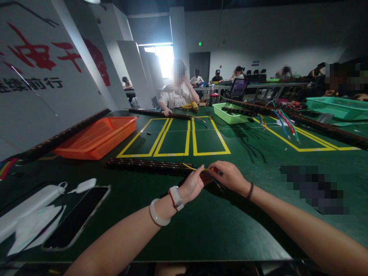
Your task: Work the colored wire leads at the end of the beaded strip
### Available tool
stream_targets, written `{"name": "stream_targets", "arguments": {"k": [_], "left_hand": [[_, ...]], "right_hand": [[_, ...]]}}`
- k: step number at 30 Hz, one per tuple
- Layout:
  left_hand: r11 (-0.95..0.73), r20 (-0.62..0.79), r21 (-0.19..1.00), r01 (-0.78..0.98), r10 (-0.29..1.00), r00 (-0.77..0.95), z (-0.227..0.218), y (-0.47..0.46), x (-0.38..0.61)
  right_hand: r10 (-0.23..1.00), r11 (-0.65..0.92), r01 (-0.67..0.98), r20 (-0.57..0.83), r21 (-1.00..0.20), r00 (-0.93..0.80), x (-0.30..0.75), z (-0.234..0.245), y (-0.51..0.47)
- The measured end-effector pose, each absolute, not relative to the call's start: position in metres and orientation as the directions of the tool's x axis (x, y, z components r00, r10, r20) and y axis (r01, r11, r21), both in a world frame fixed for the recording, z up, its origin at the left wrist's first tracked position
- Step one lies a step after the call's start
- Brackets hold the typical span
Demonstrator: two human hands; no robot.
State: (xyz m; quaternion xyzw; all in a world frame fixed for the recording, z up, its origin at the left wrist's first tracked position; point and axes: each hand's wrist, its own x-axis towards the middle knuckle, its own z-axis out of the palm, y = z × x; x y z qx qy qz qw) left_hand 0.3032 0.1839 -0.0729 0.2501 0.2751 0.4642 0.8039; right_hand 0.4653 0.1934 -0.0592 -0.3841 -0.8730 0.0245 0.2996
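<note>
A long dark strip (149,165) with shiny spots along it lies on the green table in front of me. From its right end comes a bundle of coloured wires (213,178), among them yellow, red, green and blue ones. My left hand (195,186) is closed around the wires close to the strip's end, thumb on top. Just right of it, my right hand (231,176) pinches the same wires with bent fingers. Its fingertips are partly hidden. Loose wire ends hang below between both hands.
Yellow tape frames (172,154) mark the table ahead. An orange basket (97,140) stands left, a light green basket (230,115) further back. A phone (77,218) and white power strip (31,207) lie front left. Across the table, a person (175,96) touches another strip (161,113).
</note>
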Motion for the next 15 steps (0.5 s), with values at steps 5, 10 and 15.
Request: {"name": "stream_targets", "arguments": {"k": [5,10,15], "left_hand": [[0.437,-0.205,0.671,-0.599,0.886,0.416,-0.0765,0.1853,0.3027],[0.439,-0.218,0.68,-0.587,0.886,0.409,-0.0743,0.1842,0.3027],[0.447,-0.217,0.665,-0.598,0.882,0.418,-0.0721,0.1835,0.3031]], "right_hand": [[0.686,0.703,0.658,0.504,-0.27,-0.526,0.4654,-0.0605,0.1938],[0.677,0.708,0.656,0.516,-0.262,-0.524,0.4656,-0.0603,0.1939],[0.674,0.704,0.653,0.551,-0.28,-0.491,0.4663,-0.0601,0.1959]]}}
